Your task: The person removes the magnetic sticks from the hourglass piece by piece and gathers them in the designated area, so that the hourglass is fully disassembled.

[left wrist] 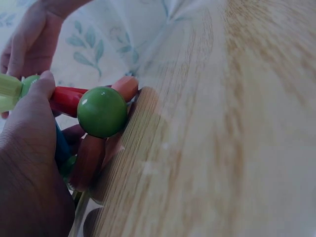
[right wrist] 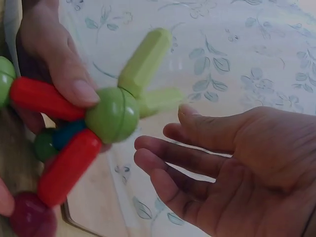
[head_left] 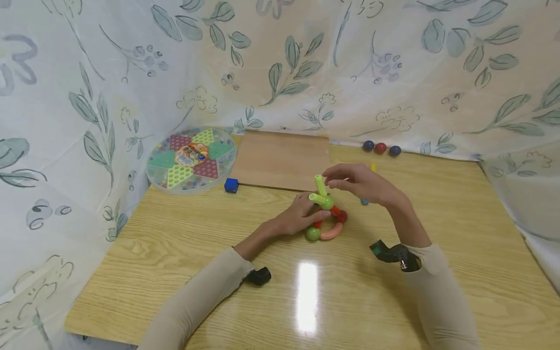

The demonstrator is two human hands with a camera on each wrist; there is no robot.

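Observation:
A toy built of balls and rods stands on the table; its top is a green ball (right wrist: 112,114) with two lime rods (right wrist: 145,61) sticking out. Red rods (right wrist: 69,168) run down from that ball to a dark red ball (head_left: 342,217) and a lower green ball (head_left: 312,234), with a curved pink rod (head_left: 332,232) at the base. A blue rod (right wrist: 69,133) shows behind. My left hand (head_left: 297,216) holds the toy near the top ball, its thumb across it. Beside the lime rods, my right hand (right wrist: 232,168) has loosely bent fingers and holds nothing; whether its thumb touches a rod, I cannot tell.
Behind the hands lies a flat wooden board (head_left: 280,160), with a blue cube (head_left: 231,185) at its front left corner. A round game board (head_left: 159,182) is at the back left. Two dark blue balls (head_left: 368,145) and a red ball (head_left: 380,148) line the back right, near a yellow piece (head_left: 373,166).

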